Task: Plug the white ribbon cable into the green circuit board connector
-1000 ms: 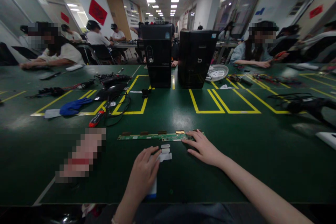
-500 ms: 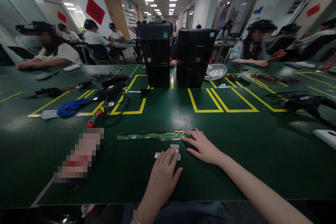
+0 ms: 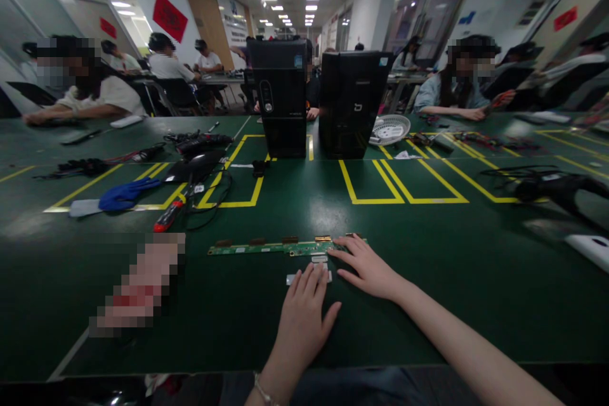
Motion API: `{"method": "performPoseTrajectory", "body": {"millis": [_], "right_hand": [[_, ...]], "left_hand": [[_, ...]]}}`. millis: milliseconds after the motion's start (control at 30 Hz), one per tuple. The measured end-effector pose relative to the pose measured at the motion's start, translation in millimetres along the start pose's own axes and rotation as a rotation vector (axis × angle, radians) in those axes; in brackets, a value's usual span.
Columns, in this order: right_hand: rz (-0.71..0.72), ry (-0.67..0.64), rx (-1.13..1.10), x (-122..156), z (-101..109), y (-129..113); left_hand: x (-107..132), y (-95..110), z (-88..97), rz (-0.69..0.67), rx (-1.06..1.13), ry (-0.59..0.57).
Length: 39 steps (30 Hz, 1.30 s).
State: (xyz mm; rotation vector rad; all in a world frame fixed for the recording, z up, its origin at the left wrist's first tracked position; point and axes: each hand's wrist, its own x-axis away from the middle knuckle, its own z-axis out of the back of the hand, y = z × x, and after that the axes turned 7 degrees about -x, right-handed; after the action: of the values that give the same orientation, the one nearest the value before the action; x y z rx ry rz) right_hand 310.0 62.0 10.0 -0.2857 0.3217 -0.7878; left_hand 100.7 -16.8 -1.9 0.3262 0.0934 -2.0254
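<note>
A long, narrow green circuit board (image 3: 259, 248) with several brownish tabs along its far edge lies across the table in front of me. Over its right end rests my right hand (image 3: 364, 266), fingers spread, the fingertips touching the board and hiding part of it. Nearer to me, small pale silvery pieces (image 3: 295, 280) lie just below the board. My left hand (image 3: 307, 307) lies flat over them with its fingers stretched out, covering part of them. Neither hand is closed around anything.
Two black computer towers (image 3: 280, 101) stand at mid-table between yellow tape lines. A red-and-black screwdriver (image 3: 167, 216), a blue cloth-like item (image 3: 128, 194) and cables lie left. A white basket (image 3: 390, 130) sits behind; black cabled gear (image 3: 547, 187) lies right. Other people sit around.
My left hand has shifted slightly forward and right, and the pale pieces under it now lie closer to the board. My right hand stays on the board's right end.
</note>
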Motion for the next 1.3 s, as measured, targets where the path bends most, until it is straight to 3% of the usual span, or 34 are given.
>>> {"method": "performPoseTrajectory", "body": {"millis": [1300], "right_hand": [[0.004,0.008,-0.006,0.5,-1.0,2.5]], "left_hand": [[-5.0,-0.2,-1.9,0.027,0.017,0.022]]}}
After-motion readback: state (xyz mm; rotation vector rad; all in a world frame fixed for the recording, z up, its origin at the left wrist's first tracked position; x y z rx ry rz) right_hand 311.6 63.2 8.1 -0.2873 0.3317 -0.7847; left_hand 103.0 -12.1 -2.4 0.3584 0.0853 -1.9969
